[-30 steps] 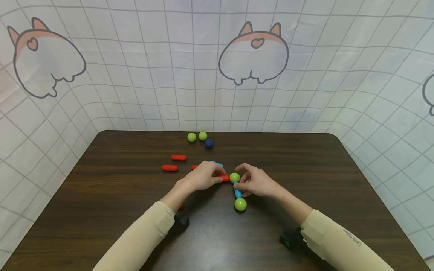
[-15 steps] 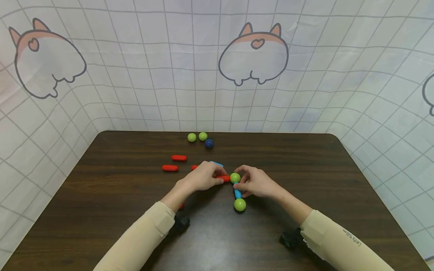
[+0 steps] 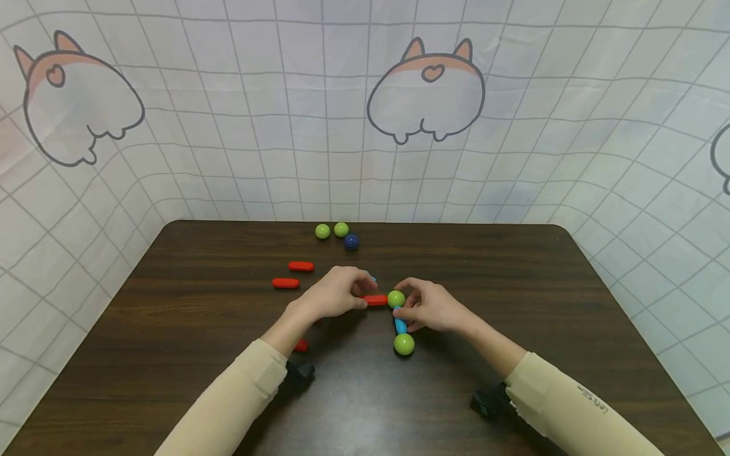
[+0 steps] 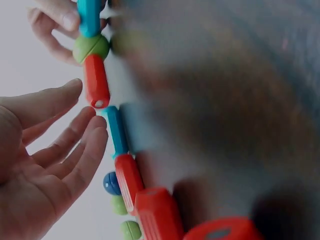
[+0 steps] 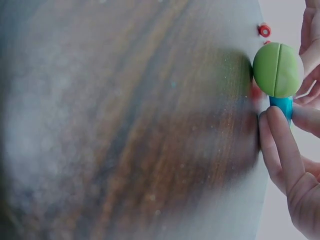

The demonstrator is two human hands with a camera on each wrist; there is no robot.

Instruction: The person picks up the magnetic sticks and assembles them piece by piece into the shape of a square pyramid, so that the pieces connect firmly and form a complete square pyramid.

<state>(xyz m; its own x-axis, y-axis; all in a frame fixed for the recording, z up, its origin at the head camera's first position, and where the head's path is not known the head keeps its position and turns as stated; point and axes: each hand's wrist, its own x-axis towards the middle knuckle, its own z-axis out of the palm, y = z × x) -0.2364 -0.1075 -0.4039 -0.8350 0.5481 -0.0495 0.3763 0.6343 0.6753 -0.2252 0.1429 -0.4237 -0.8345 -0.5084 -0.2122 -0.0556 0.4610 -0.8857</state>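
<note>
My right hand [image 3: 433,307] pinches a blue toy rod [image 3: 400,325] between thumb and fingers. That rod joins two green balls: a near ball [image 3: 404,344] toward me and a far ball [image 3: 396,299] beyond the fingers. From the far ball a red rod [image 3: 376,300] sticks out to the left. Beside its free end is my left hand [image 3: 335,294], fingers spread and holding nothing. The left wrist view shows a small hole in the red rod's end [image 4: 99,104], with the fingertips right by it. In the right wrist view, the near ball [image 5: 278,70] hides part of the blue rod.
Left on the dark wooden table [image 3: 490,266] lie loose red rods, a back one [image 3: 301,266] and another [image 3: 286,283]. One more red rod [image 3: 301,346] is half behind the left forearm. A loose blue rod [image 4: 117,131] lies past the left fingers. A dark blue ball [image 3: 351,242] sits by two green balls.
My left hand has let go of the red rod and drawn back slightly to the left. The right hand keeps its pinch, nearly still.
</note>
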